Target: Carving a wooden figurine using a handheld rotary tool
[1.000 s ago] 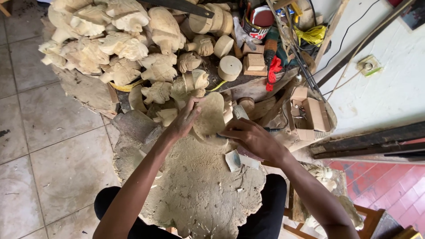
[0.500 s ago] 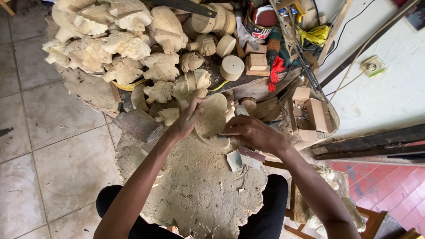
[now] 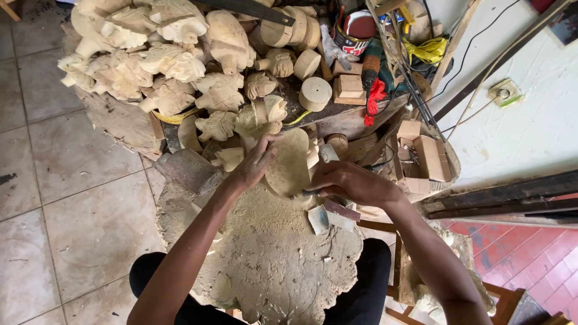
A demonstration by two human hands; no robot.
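Gripping the pale wooden carving blank (image 3: 289, 162) with the left hand (image 3: 253, 165) while the right hand (image 3: 349, 183) clasps a mostly hidden tool looks risky, since a slip could nick those left fingers (image 3: 270, 143).

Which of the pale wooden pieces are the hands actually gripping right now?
The flat oval blank in the middle, held by the left hand and the right hand; the carved pieces lie piled untouched beyond it.

Carved wooden figures (image 3: 168, 66) and round wooden discs (image 3: 314, 93) crowd the far edge of the stump worktop (image 3: 271, 271); a mallet (image 3: 189, 170) blocks its left edge. Its near surface lies open under sawdust; small offcuts (image 3: 328, 216) sit towards its right edge.
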